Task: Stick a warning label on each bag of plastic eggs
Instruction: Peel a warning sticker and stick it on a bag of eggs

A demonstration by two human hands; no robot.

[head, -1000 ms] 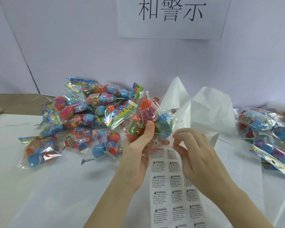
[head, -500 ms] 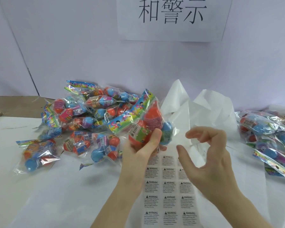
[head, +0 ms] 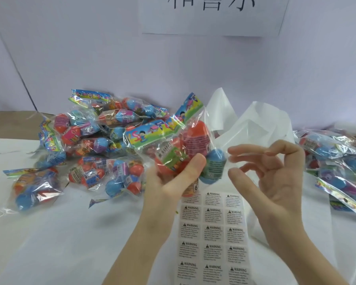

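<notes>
Above the near end of the label sheet [head: 213, 233], a bag of plastic eggs [head: 181, 149] is held off the white table [head: 60, 243], gripped from below by the left hand [head: 171, 182] with its thumb pressed against the front. Just beside it, the right hand [head: 275, 182] hovers with fingers spread and loosely bent, holding nothing clearly visible. Piles of bags lie left [head: 86, 145] and right [head: 337, 165]; crumpled white paper [head: 255, 124] sits behind.

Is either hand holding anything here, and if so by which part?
The left hand grips one bag of plastic eggs at its lower end, thumb across the front. The right hand seems to hold nothing; a clear label on its fingers cannot be ruled out.
</notes>
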